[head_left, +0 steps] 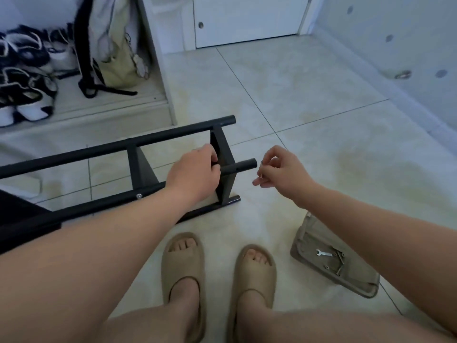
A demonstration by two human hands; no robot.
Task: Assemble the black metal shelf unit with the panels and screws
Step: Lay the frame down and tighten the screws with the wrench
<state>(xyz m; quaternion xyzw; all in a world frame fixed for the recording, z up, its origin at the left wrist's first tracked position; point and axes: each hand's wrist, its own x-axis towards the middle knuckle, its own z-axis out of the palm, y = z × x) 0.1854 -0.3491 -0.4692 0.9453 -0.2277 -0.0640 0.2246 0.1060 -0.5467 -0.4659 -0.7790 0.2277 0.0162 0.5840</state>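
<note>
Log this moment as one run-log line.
left hand: grips frame tube | right hand: pinches screw near tube end | wrench, spare screws: on tan pouch

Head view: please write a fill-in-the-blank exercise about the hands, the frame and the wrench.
The left hand grips the black shelf frame, lying on the tiled ____.
The right hand pinches a small ____.
The wrench lies on the beige pouch, beside the person's ____ foot.
Missing words: floor; screw; right.
</note>
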